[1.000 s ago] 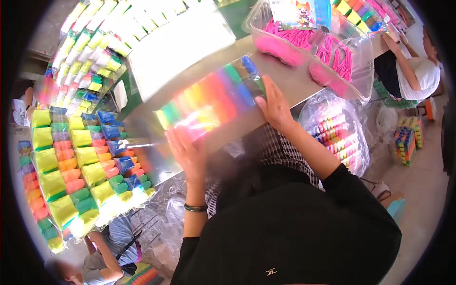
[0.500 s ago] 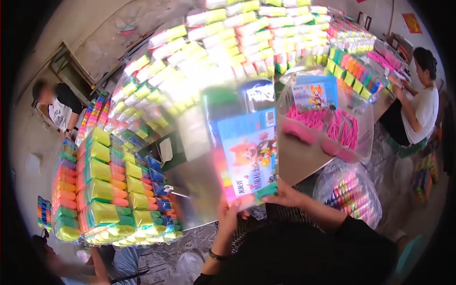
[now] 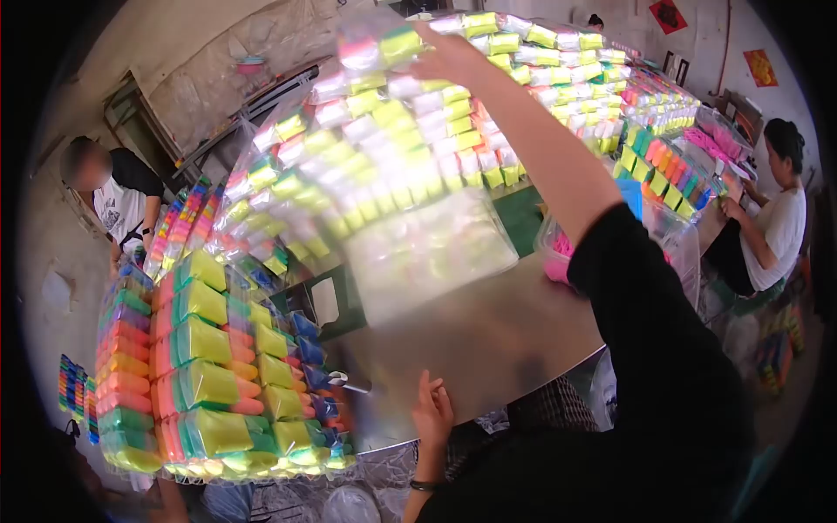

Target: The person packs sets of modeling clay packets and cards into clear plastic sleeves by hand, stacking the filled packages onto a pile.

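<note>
My right hand point(image 3: 449, 57) is stretched far forward over a tall stack of bagged packets point(image 3: 462, 139). Its fingers are closed at the edge of a clear bag of coloured packets point(image 3: 373, 48), white and yellow, blurred at the top of the stack. My left hand point(image 3: 432, 410) is raised at the near edge of the metal table point(image 3: 488, 340), fingers partly stretched, holding nothing. Beyond it lies a pile of clear plastic bags point(image 3: 436, 253). To the left stands a large block of bagged yellow, orange and green packets point(image 3: 205, 349).
A clear tub with pink cords point(image 3: 558, 253) sits at the right, partly behind my arm. One person point(image 3: 772, 209) sits at the far right, and another point(image 3: 113, 192) stands at the left. A metal tool point(image 3: 344, 381) lies beside the left block.
The bag with the cartoon fox card, held in both hands before, is no longer between them. My right hand has swung forward onto the stack; my left hand has let go.
</note>
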